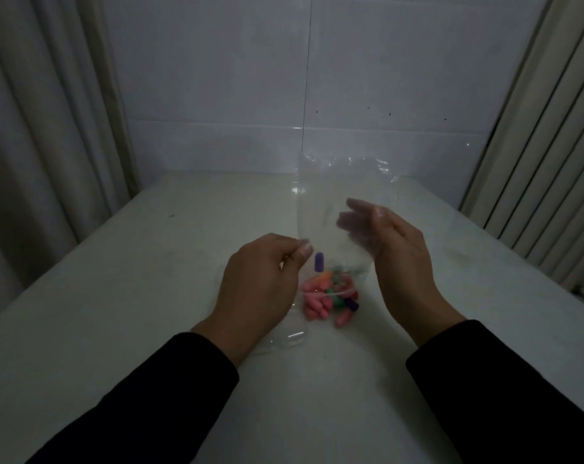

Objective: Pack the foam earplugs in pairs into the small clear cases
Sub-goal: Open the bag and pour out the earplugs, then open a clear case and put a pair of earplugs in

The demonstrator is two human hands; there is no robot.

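Between the hands, clear bag (347, 195) upright; left hand (260, 283) pinches its edge, right hand (397, 256) fingers spread, earplugs (327, 296) below.

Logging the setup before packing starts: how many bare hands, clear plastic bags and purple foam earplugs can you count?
Bare hands: 2 (left hand, right hand)
Clear plastic bag: 1
Purple foam earplugs: 2
Total: 5

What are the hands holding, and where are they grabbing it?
The left hand pinches the left edge of a clear plastic bag. The right hand has its fingers inside the bag, not clearly gripping. The earplugs lie loose at the bottom.
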